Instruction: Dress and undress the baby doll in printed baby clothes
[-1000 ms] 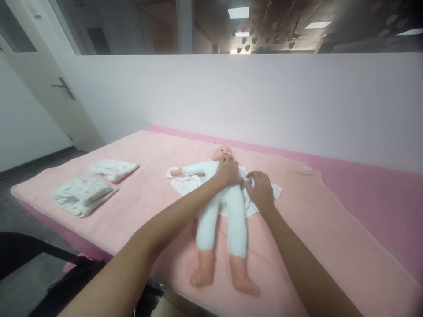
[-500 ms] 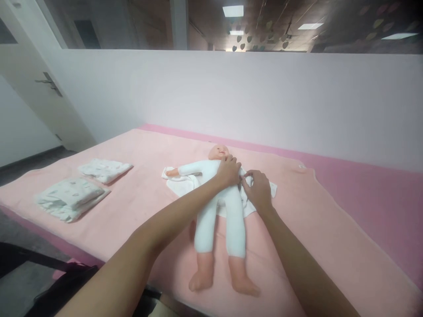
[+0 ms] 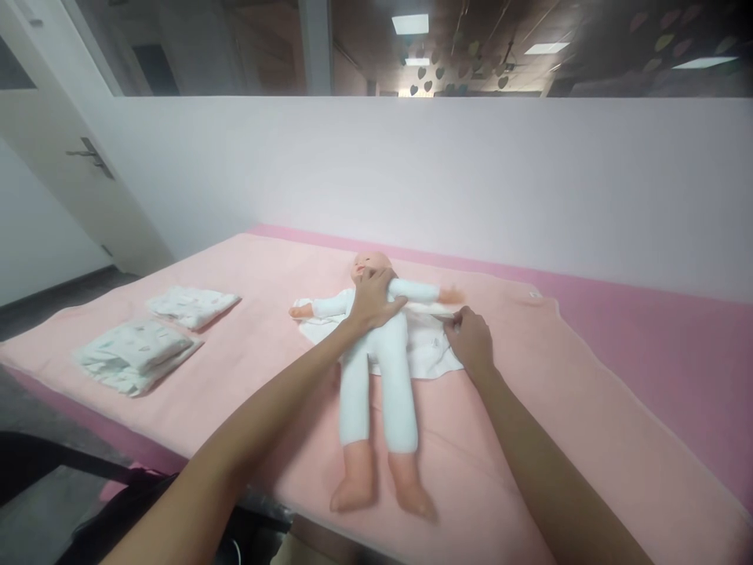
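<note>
A baby doll (image 3: 356, 353) with a white cloth body lies on its back on a pink blanket, rolled somewhat to the left. My left hand (image 3: 376, 297) grips its upper chest, thumb apart from the fingers, hiding part of the torso. Beneath the doll is spread a white baby garment (image 3: 432, 345). At the garment's right side, my right hand (image 3: 472, 337) pinches its edge and holds it slightly raised. The doll's arm (image 3: 419, 290) stretches out just above that edge, its hand near my right fingers.
Two folded white printed cloths, a nearer one (image 3: 138, 349) and a farther one (image 3: 193, 304), lie on the left of the pink blanket (image 3: 247, 271). A white wall (image 3: 459, 173) stands behind the bed. Dark straps or bags sit below the front edge.
The doll has rolled and shifted left, and its arm on the right now lies outstretched. My left hand moved left with it; my right hand drew the garment's edge slightly right.
</note>
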The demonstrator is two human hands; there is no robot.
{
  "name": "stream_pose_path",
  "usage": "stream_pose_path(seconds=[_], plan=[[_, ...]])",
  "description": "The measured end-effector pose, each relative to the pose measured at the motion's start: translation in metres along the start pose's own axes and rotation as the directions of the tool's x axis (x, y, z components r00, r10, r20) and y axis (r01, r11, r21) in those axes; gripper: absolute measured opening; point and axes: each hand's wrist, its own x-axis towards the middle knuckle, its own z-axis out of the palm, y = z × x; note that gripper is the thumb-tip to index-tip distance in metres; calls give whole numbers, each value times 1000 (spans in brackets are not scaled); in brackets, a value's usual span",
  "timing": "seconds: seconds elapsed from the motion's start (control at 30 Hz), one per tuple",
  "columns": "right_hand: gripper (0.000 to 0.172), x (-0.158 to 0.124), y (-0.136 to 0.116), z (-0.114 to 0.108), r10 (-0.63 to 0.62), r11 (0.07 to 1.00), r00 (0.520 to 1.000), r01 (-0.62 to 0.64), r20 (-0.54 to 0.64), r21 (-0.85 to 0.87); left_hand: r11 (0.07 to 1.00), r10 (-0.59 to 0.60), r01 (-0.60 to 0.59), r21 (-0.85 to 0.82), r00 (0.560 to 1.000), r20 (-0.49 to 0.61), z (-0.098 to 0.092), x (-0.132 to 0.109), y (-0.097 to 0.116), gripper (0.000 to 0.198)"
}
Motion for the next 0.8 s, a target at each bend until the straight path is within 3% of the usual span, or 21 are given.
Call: stream_pose_path(seconds=[0.1,0.2,0.33,0.43,0.57,0.63,0.7,0.8], plan=[[9,0,-4,-2,38,999,999,-38,-4,35,998,-27,25,-50,999,-34,-4,-4,-5,36],[29,0,-12,-8,-21,981,998,33,-63,193,998,0,4,-70,999,51,1,-3,0,47],[64,9,-27,-31,-203,792,976,210,-78,574,993,74,-60,-99,986,149,9,-2,11,54],[61,18,-34,-60,-240,702,971,174,-1,691,986,96,-83,-147,992,79,1,-9,8,44],[51,22,-39,-99,-187,751,955,-11,228,660,997,-70,70,-34,997,-15,-32,-35,-34,42],[48,21,-41,-112,-175,788,936,-52,304,614,985,-136,125,122,987,85,-50,-49,-67,42],[45,21,-42,-119,-153,833,933,-57,327,551,974,-119,83,213,979,165,-62,-59,-98,43],[36,24,-40,-119,-117,909,942,-26,316,415,966,-122,79,246,979,163,-69,-65,-124,49]])
